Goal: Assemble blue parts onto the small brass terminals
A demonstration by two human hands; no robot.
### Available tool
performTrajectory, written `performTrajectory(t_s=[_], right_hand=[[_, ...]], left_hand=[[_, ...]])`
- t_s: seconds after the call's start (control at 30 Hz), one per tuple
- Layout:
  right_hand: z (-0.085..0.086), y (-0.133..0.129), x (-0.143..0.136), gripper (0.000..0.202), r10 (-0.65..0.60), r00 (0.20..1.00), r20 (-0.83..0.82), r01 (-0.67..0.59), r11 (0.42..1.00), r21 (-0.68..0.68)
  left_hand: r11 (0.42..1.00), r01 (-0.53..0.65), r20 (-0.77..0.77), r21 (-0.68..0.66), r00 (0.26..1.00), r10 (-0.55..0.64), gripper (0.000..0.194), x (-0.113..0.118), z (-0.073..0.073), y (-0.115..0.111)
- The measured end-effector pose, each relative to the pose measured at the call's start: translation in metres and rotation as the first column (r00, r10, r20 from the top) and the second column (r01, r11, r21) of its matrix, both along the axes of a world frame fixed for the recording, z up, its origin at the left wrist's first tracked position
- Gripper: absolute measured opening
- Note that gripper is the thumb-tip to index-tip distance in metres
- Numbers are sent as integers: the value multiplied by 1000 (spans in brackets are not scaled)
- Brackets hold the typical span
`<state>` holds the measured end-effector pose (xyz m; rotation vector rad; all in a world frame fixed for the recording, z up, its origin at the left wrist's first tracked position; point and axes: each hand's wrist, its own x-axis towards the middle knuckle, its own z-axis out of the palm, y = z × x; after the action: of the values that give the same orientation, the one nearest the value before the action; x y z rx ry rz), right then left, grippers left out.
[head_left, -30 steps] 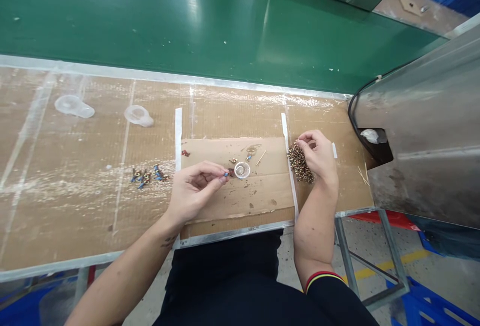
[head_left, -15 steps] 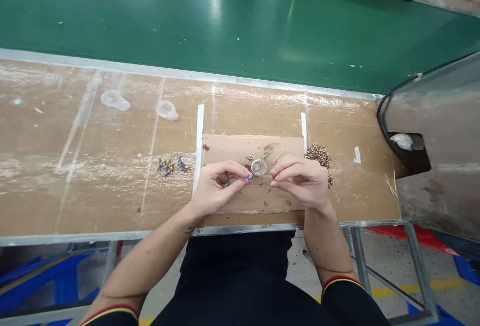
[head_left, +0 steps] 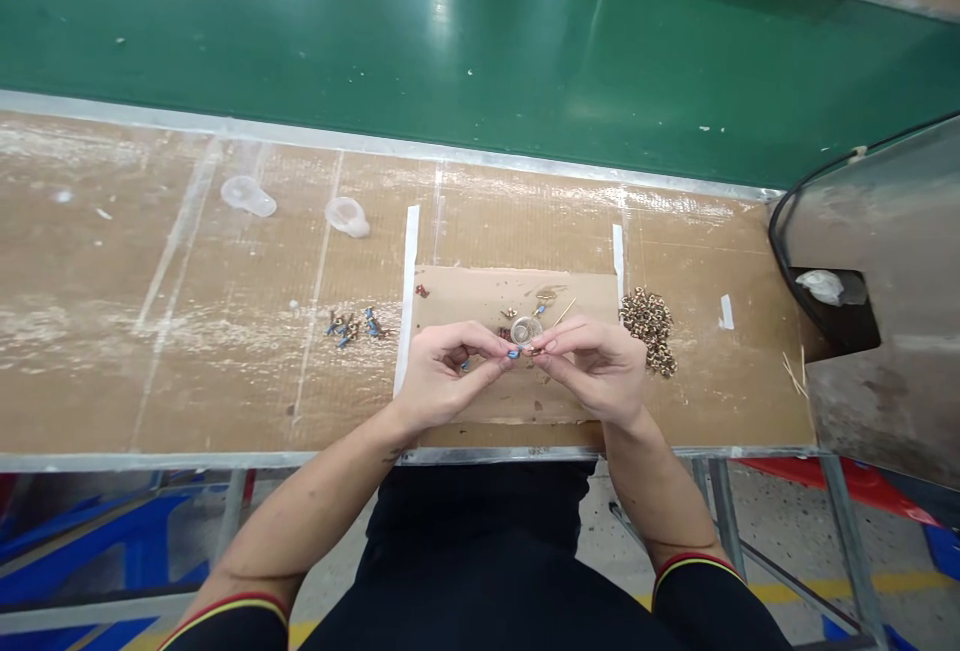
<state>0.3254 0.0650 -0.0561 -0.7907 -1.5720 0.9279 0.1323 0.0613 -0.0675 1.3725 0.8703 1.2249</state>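
My left hand (head_left: 454, 376) pinches a small blue part (head_left: 514, 354) between thumb and forefinger. Facing it, my right hand (head_left: 592, 361) is closed in a pinch on a tiny brass-coloured piece (head_left: 529, 351), whose exact kind is too small to make out. The two pieces meet or nearly touch between the fingertips. Just beyond the fingers stands a small clear round cup (head_left: 526, 331). Around it on the cardboard sheet (head_left: 487, 286) lie a few brass bits (head_left: 510, 313), another blue-ended part (head_left: 539, 311) and a thin wooden stick (head_left: 565, 310).
A heap of small brass pieces (head_left: 649, 329) lies right of the sheet. Several blue-and-brass parts (head_left: 354, 326) lie to its left. Two translucent cups (head_left: 347, 216) rest farther back. Thin sticks (head_left: 793, 376) lie near the metal housing (head_left: 885, 261) at right, and a green surface (head_left: 450, 51) runs behind.
Both hands have come together, bringing the brass-coloured piece in my right hand up to the blue part in my left. The whole view has shifted slightly.
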Motion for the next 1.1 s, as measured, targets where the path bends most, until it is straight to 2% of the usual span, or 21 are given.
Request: performTrajectory(t_s=[0.1, 0.3, 0.57, 0.67, 0.77, 0.87, 1.0, 1.1], right_hand=[[-2, -2, -4, 25, 10, 997, -73, -12, 1000, -26], [-4, -7, -13, 30, 34, 979, -200, -46, 997, -55], [-3, -8, -15, 32, 63, 978, -197, -69, 997, -25], [-3, -8, -14, 29, 53, 985, -162, -55, 998, -9], [-3, -9, -14, 27, 46, 989, -140, -45, 999, 7], [-3, -9, -15, 25, 45, 991, -124, -44, 999, 9], [-2, -11, -17, 23, 22, 995, -101, -21, 1000, 13], [-3, -12, -19, 23, 18, 993, -113, -16, 1000, 16]], left_hand=[[1000, -4, 29, 3, 1000, 4, 12, 1, 0, -1], [997, 19, 149, -79, 989, -7, 18, 7, -2, -3], [992, 32, 287, -124, 958, 5, 14, 11, -1, -4], [994, 28, 259, -103, 966, 0, 16, 11, -1, -4], [1000, -3, 197, -22, 980, 7, 13, 10, -2, -6], [988, -64, 95, 141, 994, 51, 6, 9, -3, -7], [908, -131, 25, 398, 991, 132, 14, 9, -4, -7], [872, -152, 22, 466, 987, 160, 18, 9, -5, -8]])
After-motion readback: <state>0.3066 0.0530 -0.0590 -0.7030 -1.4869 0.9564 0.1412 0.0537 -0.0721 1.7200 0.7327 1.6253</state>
